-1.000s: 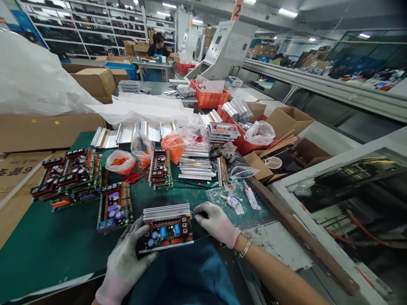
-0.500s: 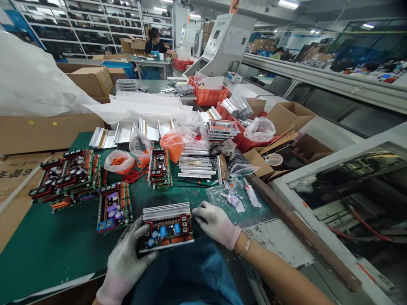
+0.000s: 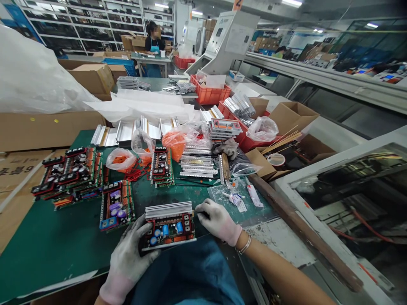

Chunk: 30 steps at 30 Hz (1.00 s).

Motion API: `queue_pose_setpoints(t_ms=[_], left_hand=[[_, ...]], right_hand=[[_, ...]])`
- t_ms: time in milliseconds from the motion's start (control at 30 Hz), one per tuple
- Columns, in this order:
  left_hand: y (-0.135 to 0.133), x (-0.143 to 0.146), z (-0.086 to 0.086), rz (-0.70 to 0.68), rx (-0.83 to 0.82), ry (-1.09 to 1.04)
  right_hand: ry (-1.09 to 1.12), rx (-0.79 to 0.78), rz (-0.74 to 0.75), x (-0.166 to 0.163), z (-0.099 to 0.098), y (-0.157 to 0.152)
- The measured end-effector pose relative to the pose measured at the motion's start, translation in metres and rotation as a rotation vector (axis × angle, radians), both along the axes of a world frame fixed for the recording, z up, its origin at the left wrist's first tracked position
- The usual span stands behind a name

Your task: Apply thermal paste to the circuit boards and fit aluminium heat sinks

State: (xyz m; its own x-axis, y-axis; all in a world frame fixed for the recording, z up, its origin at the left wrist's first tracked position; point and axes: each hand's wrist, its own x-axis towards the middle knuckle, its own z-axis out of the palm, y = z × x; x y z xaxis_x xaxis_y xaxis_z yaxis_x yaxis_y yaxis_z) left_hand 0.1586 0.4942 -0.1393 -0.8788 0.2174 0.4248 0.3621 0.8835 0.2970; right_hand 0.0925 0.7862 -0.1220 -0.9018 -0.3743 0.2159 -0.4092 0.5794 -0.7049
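A circuit board in a silver heat-sink housing [image 3: 170, 231] lies at the table's near edge, with blue capacitors and black-and-red strips on it. My left hand [image 3: 132, 250], in a white glove, grips its left end, fingers above and thumb along the near side. At the right end, my gloved right hand [image 3: 218, 220] has its fingers curled and pressed together beside the upper corner. What those fingers hold, if anything, is hidden. Left of the housing sits a stack of boards with purple capacitors [image 3: 116, 205]. Another board stack [image 3: 161, 165] stands behind it.
More stacked boards [image 3: 71, 176] are at the left. Silver metal strips [image 3: 197, 163], an orange-filled plastic bag [image 3: 173, 144] and glue tubes [image 3: 235, 199] lie beyond my hands. A brown bar [image 3: 302, 228] borders the right side. A co-worker [image 3: 154, 42] is at a far table.
The whole view has shifted slightly. Both hands stay at the ends of the housing, with no clear movement against it.
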Motion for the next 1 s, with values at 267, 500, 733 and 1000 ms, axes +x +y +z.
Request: queue_pose_setpoints(t_ms=[267, 500, 733, 1000], left_hand=[[0.000, -0.001, 0.000, -0.010, -0.014, 0.010], [-0.001, -0.001, -0.001, -0.002, 0.003, -0.010], [-0.004, -0.001, -0.005, 0.003, 0.015, -0.019], [-0.003, -0.002, -0.004, -0.017, 0.029, -0.009]], right_hand=[[0.010, -0.023, -0.017, -0.001, 0.000, 0.001], [-0.018, -0.008, 0.013, -0.003, -0.001, 0.003], [0.035, 0.143, 0.044, -0.004, -0.002, 0.001], [0.223, 0.391, 0.167, -0.014, 0.000, 0.001]])
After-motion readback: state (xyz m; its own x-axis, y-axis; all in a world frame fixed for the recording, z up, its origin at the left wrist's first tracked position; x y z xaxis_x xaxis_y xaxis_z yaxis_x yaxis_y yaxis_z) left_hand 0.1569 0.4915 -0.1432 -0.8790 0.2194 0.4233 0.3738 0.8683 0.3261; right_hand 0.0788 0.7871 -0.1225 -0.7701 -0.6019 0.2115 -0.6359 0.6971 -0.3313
